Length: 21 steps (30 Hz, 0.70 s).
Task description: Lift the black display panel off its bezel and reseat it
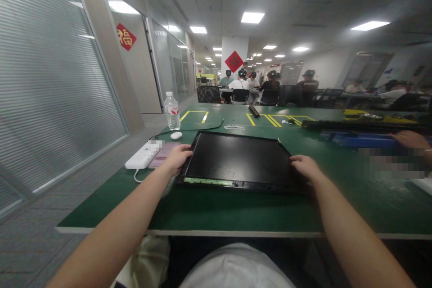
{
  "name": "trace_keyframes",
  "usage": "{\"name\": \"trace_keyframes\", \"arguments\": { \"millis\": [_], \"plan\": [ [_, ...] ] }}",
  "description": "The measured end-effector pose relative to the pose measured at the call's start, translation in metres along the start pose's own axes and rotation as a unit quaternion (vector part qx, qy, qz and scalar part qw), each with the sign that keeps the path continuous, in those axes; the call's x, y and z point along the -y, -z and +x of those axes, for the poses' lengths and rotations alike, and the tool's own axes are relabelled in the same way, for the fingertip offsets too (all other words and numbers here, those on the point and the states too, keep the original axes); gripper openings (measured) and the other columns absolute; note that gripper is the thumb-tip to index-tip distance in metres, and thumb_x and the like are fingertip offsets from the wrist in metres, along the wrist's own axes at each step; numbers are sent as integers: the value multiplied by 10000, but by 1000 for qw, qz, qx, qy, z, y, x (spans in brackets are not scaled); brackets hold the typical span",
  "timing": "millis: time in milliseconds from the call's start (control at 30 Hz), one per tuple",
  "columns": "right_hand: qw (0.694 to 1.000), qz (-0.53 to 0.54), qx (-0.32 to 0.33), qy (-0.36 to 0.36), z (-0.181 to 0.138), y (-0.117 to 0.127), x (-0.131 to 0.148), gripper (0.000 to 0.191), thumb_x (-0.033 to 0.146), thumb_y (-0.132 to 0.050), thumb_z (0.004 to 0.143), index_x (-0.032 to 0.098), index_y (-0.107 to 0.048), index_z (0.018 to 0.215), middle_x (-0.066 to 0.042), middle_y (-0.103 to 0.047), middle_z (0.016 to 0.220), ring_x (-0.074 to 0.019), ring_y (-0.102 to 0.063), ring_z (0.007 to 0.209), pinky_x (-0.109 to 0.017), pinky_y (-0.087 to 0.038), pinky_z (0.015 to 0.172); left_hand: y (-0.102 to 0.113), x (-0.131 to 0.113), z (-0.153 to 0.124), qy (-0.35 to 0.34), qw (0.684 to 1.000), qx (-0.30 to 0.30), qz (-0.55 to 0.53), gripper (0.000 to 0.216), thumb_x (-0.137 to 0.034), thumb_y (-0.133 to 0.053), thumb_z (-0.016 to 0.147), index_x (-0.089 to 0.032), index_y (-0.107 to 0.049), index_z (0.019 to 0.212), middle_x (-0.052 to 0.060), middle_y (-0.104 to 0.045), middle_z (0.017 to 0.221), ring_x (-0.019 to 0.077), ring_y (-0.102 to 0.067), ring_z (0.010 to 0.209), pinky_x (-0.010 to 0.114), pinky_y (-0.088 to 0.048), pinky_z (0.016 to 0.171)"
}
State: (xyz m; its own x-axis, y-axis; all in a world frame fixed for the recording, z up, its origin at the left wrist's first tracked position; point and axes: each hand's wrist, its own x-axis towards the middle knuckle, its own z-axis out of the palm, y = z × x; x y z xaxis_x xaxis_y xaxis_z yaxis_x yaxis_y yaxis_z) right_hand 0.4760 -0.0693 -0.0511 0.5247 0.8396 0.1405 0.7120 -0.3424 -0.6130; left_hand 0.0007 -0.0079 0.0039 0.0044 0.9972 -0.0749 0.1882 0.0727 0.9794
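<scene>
A flat black display panel (238, 159) lies on the green table (216, 211) in front of me. My left hand (177, 157) grips the panel's left edge, fingers curled over the rim. On the opposite edge rests my right hand (305, 166), its fingers closed round that rim too. A strip of greenish circuit board shows along the panel's near edge.
A white power strip (140, 158) and a phone (164, 154) lie left of the panel, with a white mouse (176, 135) and a water bottle (172, 111) behind. Another person's hand (410, 138) rests at the right beside tools. People sit at far tables.
</scene>
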Motion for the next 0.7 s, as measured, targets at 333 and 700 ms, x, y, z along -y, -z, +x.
{"name": "trace_keyframes", "arguments": {
  "millis": [333, 700],
  "plan": [
    [1000, -26, 0, 11, 4, 2, -2, 251, 187, -634, 686, 240, -801, 866, -75, -777, 955, -261, -721, 889, -346, -557, 814, -7, 5, 0, 67, 985, 38, -153, 811, -223, -828, 742, -249, -456, 1462, 71, -769, 926, 195, -721, 616, 339, -608, 618],
    [999, -23, 22, -18, -5, 7, 7, 311, 166, -610, 724, 213, -796, 970, -94, -762, 1068, -276, -710, 979, -358, -548, 867, -6, 10, 4, 60, 983, 76, -154, 717, -142, -896, 605, -150, -638, 1274, 87, -787, 852, 223, -740, 631, 339, -612, 612]
  ]
}}
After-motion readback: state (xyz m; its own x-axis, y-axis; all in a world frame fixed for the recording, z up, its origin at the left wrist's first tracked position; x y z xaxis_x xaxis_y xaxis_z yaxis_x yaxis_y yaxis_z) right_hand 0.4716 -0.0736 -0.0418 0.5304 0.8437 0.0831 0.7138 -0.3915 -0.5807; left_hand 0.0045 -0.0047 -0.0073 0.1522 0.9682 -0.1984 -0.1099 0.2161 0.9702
